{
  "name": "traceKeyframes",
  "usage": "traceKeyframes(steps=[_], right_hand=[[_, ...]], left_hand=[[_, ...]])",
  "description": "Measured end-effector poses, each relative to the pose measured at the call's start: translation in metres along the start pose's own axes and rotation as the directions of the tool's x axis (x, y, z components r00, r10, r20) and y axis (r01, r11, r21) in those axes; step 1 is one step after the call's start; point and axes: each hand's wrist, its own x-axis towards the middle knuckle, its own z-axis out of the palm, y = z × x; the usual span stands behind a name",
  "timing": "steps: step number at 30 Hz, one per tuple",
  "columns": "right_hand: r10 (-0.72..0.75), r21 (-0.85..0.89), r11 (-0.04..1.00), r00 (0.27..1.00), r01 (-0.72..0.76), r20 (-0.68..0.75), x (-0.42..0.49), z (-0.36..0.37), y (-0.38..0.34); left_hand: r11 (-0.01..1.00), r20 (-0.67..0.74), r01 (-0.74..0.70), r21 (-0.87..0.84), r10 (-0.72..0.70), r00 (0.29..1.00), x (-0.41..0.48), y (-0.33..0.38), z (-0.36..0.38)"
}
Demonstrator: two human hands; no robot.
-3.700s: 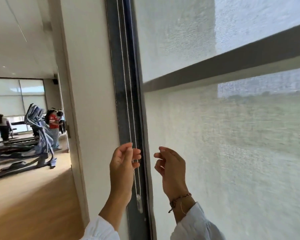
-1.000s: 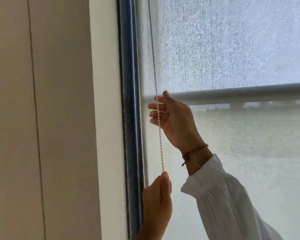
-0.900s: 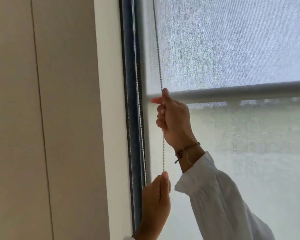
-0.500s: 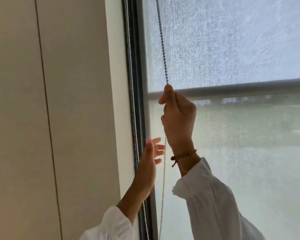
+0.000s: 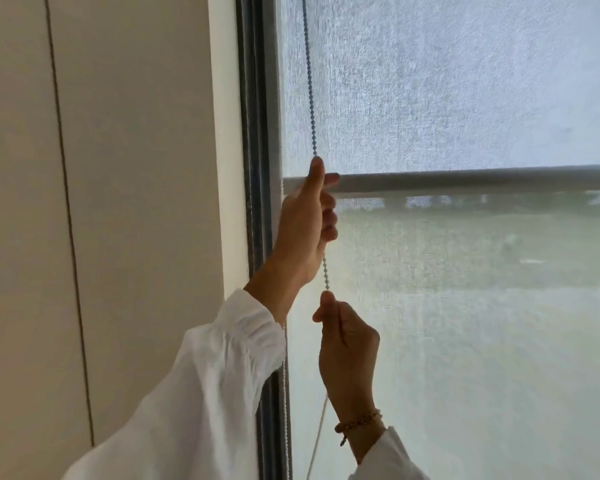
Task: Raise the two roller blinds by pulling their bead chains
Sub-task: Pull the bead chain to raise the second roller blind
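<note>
A bead chain (image 5: pixel 308 74) hangs down in front of a pale translucent roller blind (image 5: pixel 465 81). My left hand (image 5: pixel 303 226) is closed around the chain high up, at the level of the grey horizontal bar (image 5: pixel 482 181). Just below it, my right hand (image 5: pixel 347 344) pinches the same strand between thumb and fingers. The chain's slack runs down past my right wrist. The chain's other strand (image 5: pixel 284 403) hangs along the dark window frame (image 5: pixel 257 98). Below the bar a second layer of blind fabric (image 5: pixel 482 323) covers the glass.
A cream wall (image 5: pixel 118 202) with a thin vertical seam fills the left side. Both of my arms wear white sleeves, and a beaded bracelet (image 5: pixel 357 422) sits on my right wrist.
My right hand has pulled the chain down from bar level to below. My left hand, open beside the frame half a second ago, has risen and closed on the chain above my right hand.
</note>
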Motion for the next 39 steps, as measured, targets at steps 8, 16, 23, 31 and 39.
traceKeyframes(steps=[8,16,23,31,39], right_hand=[[0.385,0.103,0.886,0.840,-0.453,0.381,0.051,-0.005,0.014],[0.303,0.432,0.742,0.831,-0.513,0.467,0.136,0.015,-0.033],[0.275,0.286,0.900,0.938,-0.329,0.214,0.141,0.062,-0.056],[-0.179,-0.137,0.979,0.958,0.151,-0.224,0.116,0.109,-0.034],[-0.250,-0.311,0.935,0.939,0.171,-0.235,0.065,0.127,-0.009]], left_hand=[[0.951,-0.254,-0.285,0.121,0.307,0.917,0.011,-0.027,-0.008],[0.955,-0.262,-0.240,0.175,0.280,0.923,-0.021,-0.089,-0.020],[0.951,-0.172,-0.151,0.271,0.203,0.964,-0.058,-0.145,-0.056],[0.983,0.107,0.031,0.181,-0.051,0.993,-0.026,-0.120,-0.118],[0.989,0.224,-0.146,0.002,0.142,0.964,0.032,-0.050,-0.143]])
